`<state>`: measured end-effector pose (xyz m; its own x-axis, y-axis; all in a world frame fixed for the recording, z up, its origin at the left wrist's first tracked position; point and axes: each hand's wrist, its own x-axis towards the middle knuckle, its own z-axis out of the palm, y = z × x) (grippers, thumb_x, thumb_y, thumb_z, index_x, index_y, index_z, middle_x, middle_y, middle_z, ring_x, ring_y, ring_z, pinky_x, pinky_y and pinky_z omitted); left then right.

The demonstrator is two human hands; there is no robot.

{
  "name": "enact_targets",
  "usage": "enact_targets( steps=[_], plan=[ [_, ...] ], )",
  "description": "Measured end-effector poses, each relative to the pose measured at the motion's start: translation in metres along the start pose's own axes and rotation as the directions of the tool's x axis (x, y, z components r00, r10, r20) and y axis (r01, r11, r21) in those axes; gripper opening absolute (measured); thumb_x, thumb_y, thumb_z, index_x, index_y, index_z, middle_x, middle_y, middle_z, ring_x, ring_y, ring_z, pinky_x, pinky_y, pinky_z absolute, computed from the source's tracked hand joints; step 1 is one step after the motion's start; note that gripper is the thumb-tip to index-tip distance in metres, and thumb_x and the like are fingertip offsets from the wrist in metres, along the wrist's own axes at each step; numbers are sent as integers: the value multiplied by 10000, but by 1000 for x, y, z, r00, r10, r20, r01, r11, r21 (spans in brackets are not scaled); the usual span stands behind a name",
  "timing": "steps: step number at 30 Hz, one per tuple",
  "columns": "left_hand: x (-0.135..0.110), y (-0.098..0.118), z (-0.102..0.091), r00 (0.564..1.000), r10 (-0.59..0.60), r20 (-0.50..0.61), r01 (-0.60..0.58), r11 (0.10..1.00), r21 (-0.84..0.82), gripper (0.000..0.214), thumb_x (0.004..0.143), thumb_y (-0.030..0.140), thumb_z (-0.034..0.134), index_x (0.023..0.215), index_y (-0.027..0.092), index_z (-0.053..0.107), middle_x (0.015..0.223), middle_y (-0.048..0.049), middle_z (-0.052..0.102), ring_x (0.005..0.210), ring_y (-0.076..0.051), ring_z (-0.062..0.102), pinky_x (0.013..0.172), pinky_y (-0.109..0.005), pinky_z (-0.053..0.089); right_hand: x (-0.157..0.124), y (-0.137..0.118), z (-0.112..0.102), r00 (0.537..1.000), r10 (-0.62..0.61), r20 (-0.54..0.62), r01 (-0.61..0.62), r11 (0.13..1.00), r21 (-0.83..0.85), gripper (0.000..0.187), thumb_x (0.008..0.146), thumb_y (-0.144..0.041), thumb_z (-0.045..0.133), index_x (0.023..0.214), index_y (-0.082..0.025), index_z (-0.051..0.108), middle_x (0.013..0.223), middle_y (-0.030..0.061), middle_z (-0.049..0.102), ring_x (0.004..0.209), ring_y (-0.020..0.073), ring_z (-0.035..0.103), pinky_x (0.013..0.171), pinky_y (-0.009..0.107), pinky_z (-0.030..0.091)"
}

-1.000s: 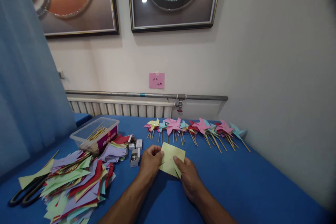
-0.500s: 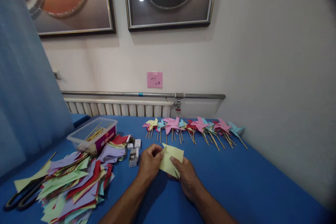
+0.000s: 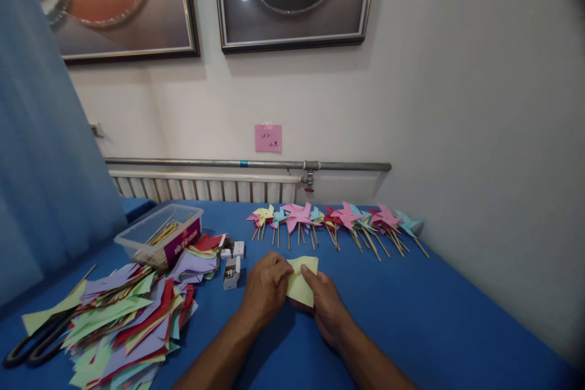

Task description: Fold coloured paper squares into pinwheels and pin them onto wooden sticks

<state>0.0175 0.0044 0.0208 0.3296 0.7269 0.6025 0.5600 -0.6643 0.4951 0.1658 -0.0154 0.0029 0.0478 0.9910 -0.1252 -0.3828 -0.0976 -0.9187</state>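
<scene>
Both of my hands meet over the blue table (image 3: 411, 317) on a pale yellow paper square (image 3: 302, 280). My left hand (image 3: 265, 289) pinches its left corner, folded in toward the middle. My right hand (image 3: 325, 301) presses fingers on the sheet's lower right part. Behind the hands a row of finished paper pinwheels (image 3: 338, 219) on wooden sticks lies along the far edge.
A heap of coloured cut paper (image 3: 128, 317) covers the left of the table, with black scissors (image 3: 31, 341) at its left edge. A clear plastic box of sticks (image 3: 159, 234) and small pin boxes (image 3: 232, 268) stand left of my hands. Radiator and wall behind.
My left hand has folded a corner of the yellow sheet in toward its centre, so less paper shows. The view has shifted slightly right and up.
</scene>
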Motion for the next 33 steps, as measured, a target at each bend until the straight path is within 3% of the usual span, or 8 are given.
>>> enact_targets(
  steps=[7,14,20,27,33],
  plan=[
    [0,1,-1,1000,-8,12,8,999,35,300,892,99,453,881,202,735,909,-73,661,832,-177,609,731,-276,439,0,-2,1,1000,1,31,-1,1000,2,431,782,-541,761,960,-156,685,775,75,758,677,209,715,555,271,542],
    [1,3,-3,1000,-14,14,14,999,34,290,896,98,449,883,186,724,907,-84,670,840,-188,611,735,-289,442,3,2,-2,1000,-4,28,4,1000,-30,364,778,-427,766,1014,-161,685,780,60,762,660,207,704,567,282,537],
    [0,0,-1,999,-34,20,34,999,19,347,781,17,469,919,202,727,939,-68,675,870,-190,625,763,-299,451,7,6,-6,999,-24,32,25,999,-36,370,755,-405,776,1015,-154,694,774,62,769,664,219,708,569,286,530],
    [6,-12,-5,991,-62,115,82,980,-180,404,743,0,473,961,203,746,969,-63,703,931,-192,653,854,-313,483,5,-4,-4,999,-34,7,34,999,-24,360,712,-378,776,971,-142,695,773,73,770,667,227,713,542,274,520],
    [10,-6,-22,965,-47,259,145,915,-376,495,712,-11,509,1076,217,755,1116,-68,712,1032,-196,649,914,-309,494,-3,-17,-3,998,45,52,-44,999,-18,344,741,-332,719,1032,-154,682,794,75,775,637,212,701,508,267,523]
  ],
)
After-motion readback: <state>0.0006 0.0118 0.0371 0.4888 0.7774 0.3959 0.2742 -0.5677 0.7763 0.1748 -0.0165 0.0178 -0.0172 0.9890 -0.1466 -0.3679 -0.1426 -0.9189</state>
